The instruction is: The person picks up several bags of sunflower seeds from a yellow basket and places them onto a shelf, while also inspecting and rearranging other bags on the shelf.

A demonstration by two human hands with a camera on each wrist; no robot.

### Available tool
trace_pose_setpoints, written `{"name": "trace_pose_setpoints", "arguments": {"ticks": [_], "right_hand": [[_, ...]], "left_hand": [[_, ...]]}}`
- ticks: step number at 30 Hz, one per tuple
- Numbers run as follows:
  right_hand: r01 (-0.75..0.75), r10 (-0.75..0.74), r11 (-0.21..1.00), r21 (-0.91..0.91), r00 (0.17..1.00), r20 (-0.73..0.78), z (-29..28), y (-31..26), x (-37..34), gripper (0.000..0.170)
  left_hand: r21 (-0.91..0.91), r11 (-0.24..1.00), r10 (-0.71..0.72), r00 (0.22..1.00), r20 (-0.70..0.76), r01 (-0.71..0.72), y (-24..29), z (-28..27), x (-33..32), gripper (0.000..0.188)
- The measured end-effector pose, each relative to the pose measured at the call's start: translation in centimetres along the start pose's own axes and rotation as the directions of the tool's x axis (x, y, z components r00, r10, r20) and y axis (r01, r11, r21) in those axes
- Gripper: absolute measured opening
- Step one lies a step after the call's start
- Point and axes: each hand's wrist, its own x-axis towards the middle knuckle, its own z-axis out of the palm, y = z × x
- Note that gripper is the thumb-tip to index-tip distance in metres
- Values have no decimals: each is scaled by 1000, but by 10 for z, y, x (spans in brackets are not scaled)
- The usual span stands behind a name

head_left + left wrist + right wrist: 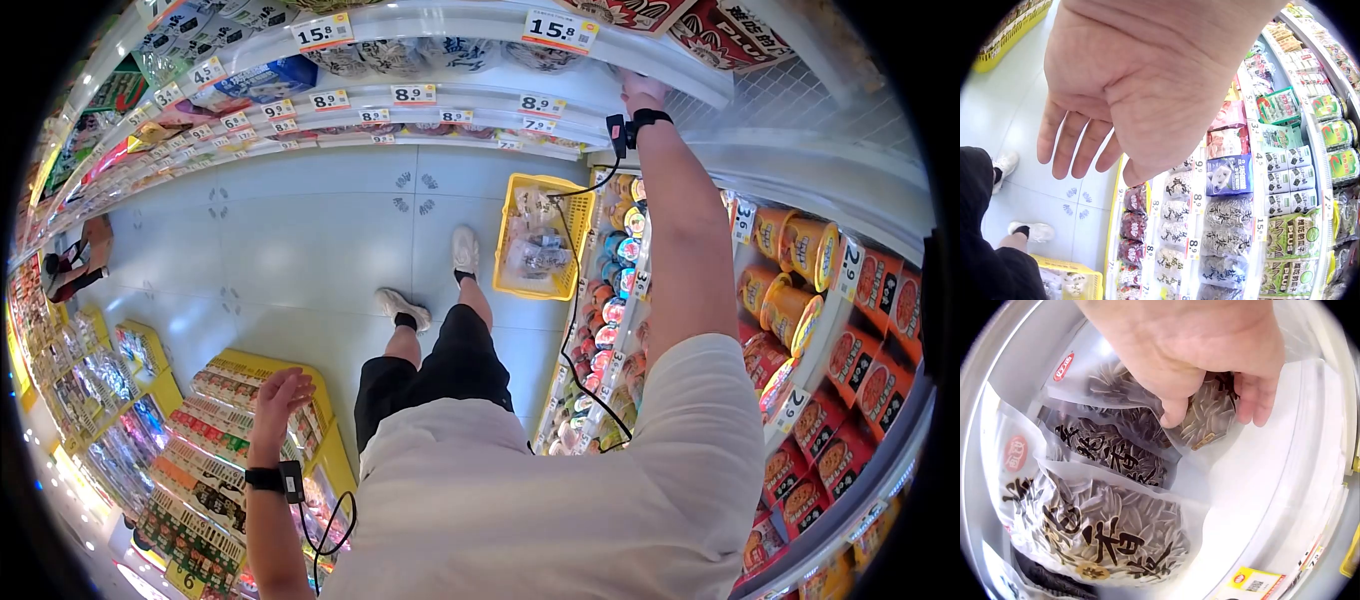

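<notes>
My right hand [1204, 337] reaches into a white shelf and grips a clear bag of sunflower seeds [1207, 415], with the thumb on one side and the fingers on the other. Beside it stand another seed bag [1119, 440] and a larger bag of seeds with black lettering [1110, 525]. The head view shows only part of this right hand [640, 88], since the shelf edge hides the rest. My left hand [277, 400] hangs free at my side, holding nothing. Its palm [1141, 81] and loosely extended fingers show in the left wrist view.
A yellow basket [510, 240] with clear packages inside stands on the floor near my feet. Price-tagged shelves [440, 98] curve ahead, and instant-noodle cups [800, 250] line the right. A yellow-edged display [325, 390] is at the left. A cable [570, 350] trails from the right wrist.
</notes>
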Motion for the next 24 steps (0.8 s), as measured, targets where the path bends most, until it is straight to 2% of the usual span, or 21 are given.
{"name": "trace_pose_setpoints", "arguments": {"ticks": [1,3,7,10,11,13,14,15,17,19,20,21,24], "right_hand": [[-128,133,984,127,991,-31,-19,-37,-40,81],[-240,259,943,230,964,-58,-30,-44,-58,85],[-146,168,971,192,981,-102,-22,23,-55,89],[-95,115,943,320,992,-44,-44,33,-115,68],[-31,43,930,366,999,-24,-49,39,-146,62],[-25,17,976,216,999,39,-55,62,-210,38],[-51,25,988,149,984,174,-57,83,-239,29],[88,-92,995,37,987,131,-68,80,-281,28],[8,29,991,-136,962,273,-70,122,-333,25],[-245,216,968,45,915,340,-77,135,-365,27],[-369,295,921,130,874,386,-78,139,-371,27],[-287,256,957,34,896,362,-88,130,-369,23],[-427,306,892,151,813,496,-96,147,-344,18]], "left_hand": [[4,1000,2,1000,-2,-1,1,2,1,32],[15,1000,6,1000,-3,-6,4,8,3,32],[-5,1000,20,1000,22,-20,7,6,11,33],[-8,999,54,998,19,-53,13,9,18,33],[-5,998,68,998,17,-68,17,11,20,32],[0,995,97,995,4,-97,22,14,26,32],[3,994,111,994,-8,-111,23,15,30,32],[6,992,123,992,-20,-123,24,16,33,31],[37,990,139,990,-2,-139,29,17,41,31],[57,987,151,988,14,-152,36,20,47,31],[63,986,152,988,23,-154,39,23,48,31],[72,986,147,989,34,-149,40,26,48,30],[93,987,121,990,75,-128,47,35,51,30]]}}
